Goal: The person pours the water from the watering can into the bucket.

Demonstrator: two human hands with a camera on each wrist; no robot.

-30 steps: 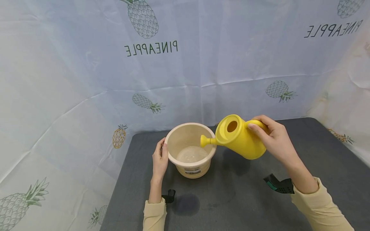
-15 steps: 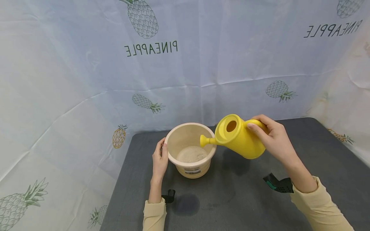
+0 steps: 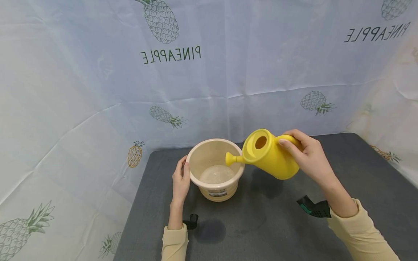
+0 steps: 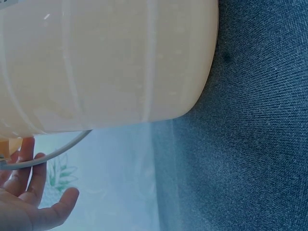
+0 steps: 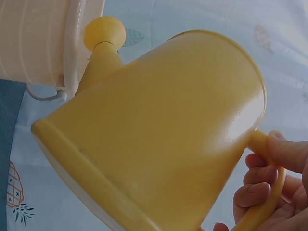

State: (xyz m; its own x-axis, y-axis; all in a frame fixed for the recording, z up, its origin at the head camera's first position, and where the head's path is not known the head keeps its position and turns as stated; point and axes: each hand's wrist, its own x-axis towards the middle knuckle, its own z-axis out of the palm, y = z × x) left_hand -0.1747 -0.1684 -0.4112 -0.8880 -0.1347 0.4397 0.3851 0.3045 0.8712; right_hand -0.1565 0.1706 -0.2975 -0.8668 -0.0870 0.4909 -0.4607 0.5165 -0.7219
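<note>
A cream plastic bucket point(image 3: 218, 194) stands upright on the dark table, with a label on its near side. My left hand point(image 3: 181, 181) holds its left rim; in the left wrist view the bent fingers point(image 4: 36, 180) are at the rim beside the bucket's thin grey handle point(image 4: 53, 153). My right hand point(image 3: 310, 154) grips the loop handle of a yellow watering can point(image 3: 277, 163), fingers wrapped round it in the right wrist view. The can is tilted left in the air, its round spout head point(image 3: 230, 158) over the bucket's right rim. The bucket's bottom glistens as if wet; no stream is discernible.
A dark grey cloth-covered table point(image 3: 254, 232) lies under the bucket, with a darker round patch point(image 3: 210, 231) near the left forearm. White curtains point(image 3: 261, 65) with pineapple prints hang behind and at both sides. Black straps sit on both wrists.
The watering can has shifted very slightly left. Ripple-like marks on the bucket's bottom look different from frame to frame. The left hand and bucket stay in place.
</note>
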